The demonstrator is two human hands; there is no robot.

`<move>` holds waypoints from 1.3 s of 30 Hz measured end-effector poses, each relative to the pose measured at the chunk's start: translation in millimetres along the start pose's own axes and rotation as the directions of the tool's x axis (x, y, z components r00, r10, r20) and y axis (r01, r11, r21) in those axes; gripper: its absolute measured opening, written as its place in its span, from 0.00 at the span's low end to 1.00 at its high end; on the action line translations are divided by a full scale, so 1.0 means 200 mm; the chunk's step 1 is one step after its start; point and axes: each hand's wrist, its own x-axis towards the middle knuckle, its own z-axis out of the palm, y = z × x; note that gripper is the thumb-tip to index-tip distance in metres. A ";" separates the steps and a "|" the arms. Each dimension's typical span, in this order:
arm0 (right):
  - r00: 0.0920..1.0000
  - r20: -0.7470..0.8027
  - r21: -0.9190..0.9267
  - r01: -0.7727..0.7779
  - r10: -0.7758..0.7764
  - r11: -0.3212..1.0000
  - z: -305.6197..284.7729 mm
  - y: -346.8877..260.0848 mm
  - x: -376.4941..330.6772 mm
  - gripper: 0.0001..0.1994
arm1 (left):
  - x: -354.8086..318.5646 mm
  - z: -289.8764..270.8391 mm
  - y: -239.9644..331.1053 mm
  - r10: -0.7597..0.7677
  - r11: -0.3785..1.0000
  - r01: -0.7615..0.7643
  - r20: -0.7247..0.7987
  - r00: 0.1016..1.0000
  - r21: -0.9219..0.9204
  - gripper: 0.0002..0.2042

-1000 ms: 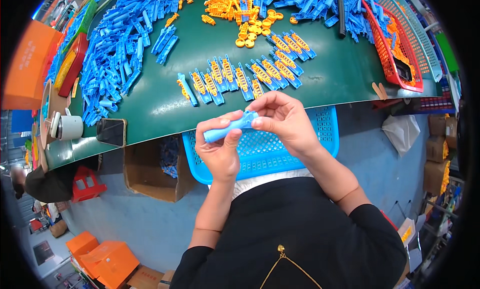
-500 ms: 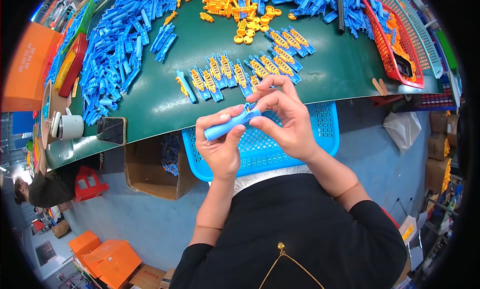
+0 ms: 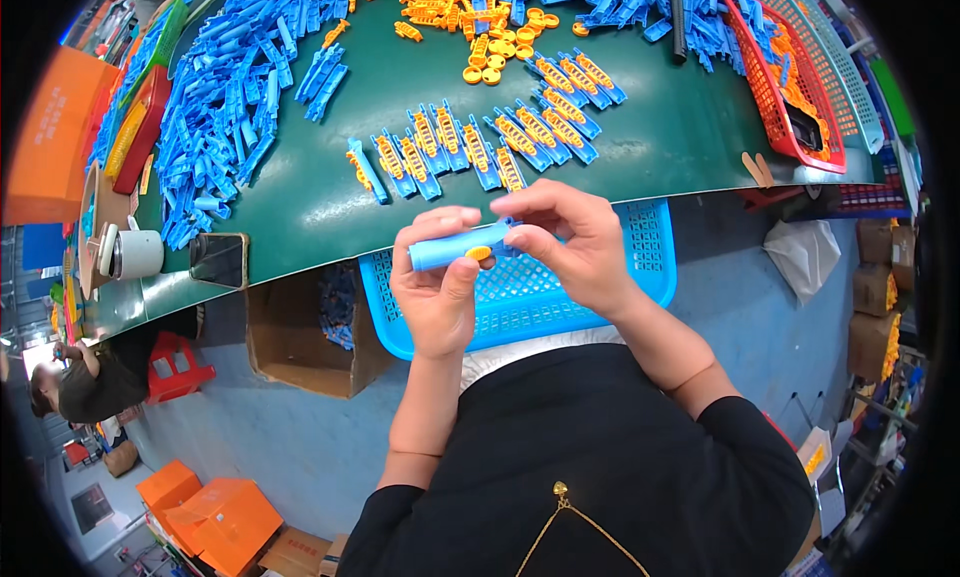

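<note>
Above the near edge of the table, my left hand [image 3: 437,295] is closed round a blue plastic tube-shaped part [image 3: 437,251]. A yellow ribbed oval piece [image 3: 479,253] shows on the side of that part, close to my left thumb. My right hand [image 3: 580,245] pinches the part's right end between thumb and fingers; the fingertips hide some of it. Just beyond my hands, blue parts with yellow ladder-like inserts [image 3: 479,155] lie in slanting rows on the green table [image 3: 310,192]. At their left end, one blue part [image 3: 367,171] lies on its side.
Heaps of blue parts [image 3: 225,107] and yellow pieces [image 3: 440,5] cover the table's far side. A red basket [image 3: 772,87] stands at right; a phone [image 3: 219,260] and a cup [image 3: 138,254] at left. Below the edge are a blue basket [image 3: 650,267] and a cardboard box [image 3: 300,352].
The held blue part has turned to lie more level, and its yellow oval piece now shows. My right hand has moved slightly down, its fingers nearer the part's end.
</note>
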 end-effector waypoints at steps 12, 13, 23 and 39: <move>0.975 0.036 -0.266 0.221 -0.220 0.938 0.03 -0.02 0.01 0.15 | 0.00 0.00 0.02 0.008 1.000 -0.009 -0.053 0.999 -0.028 0.12; 0.974 0.037 -0.267 0.226 -0.225 0.937 0.04 -0.02 0.01 0.15 | 0.00 -0.01 0.01 0.012 1.000 -0.014 -0.049 0.999 -0.028 0.12; 0.983 0.171 -0.162 0.090 -0.062 0.983 -0.08 0.00 0.03 0.07 | 0.00 -0.04 0.03 -0.573 0.806 0.592 0.232 0.786 -0.015 0.21; 0.994 0.108 -0.050 -0.019 0.024 0.999 0.00 0.00 0.00 0.07 | -0.06 0.00 -0.02 -0.332 0.939 0.315 0.119 0.936 0.141 0.20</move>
